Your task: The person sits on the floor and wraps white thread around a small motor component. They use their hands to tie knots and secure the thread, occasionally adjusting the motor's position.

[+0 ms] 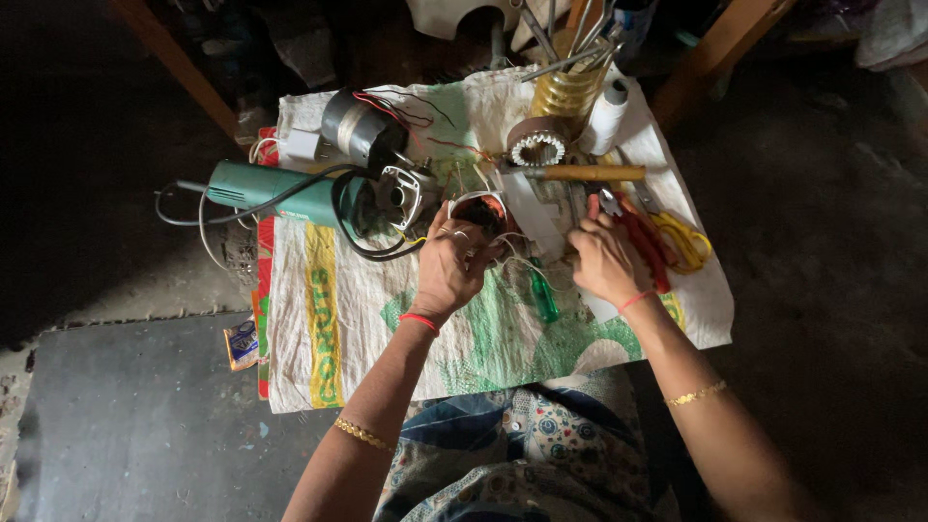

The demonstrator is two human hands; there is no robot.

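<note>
My left hand [449, 266] grips a small round motor coil [480, 211] with thin white wires trailing from it, held just above a white woven sack [329, 319] spread on the floor. My right hand [601, 259] rests on the sack to the right, fingers closing around red-handled pliers [646, 244]. A green-handled screwdriver [543, 296] lies between the two hands. Both wrists wear red thread bands, and gold bracelets sit further up the forearms.
A green angle grinder [280, 191] with a black cord lies at the left. Behind are a grey motor [354, 126], a toothed stator ring [537, 145], a wooden-handled hammer [580, 173], a white spool [608, 114], yellow scissors [684, 238] and a holder of tools [565, 82].
</note>
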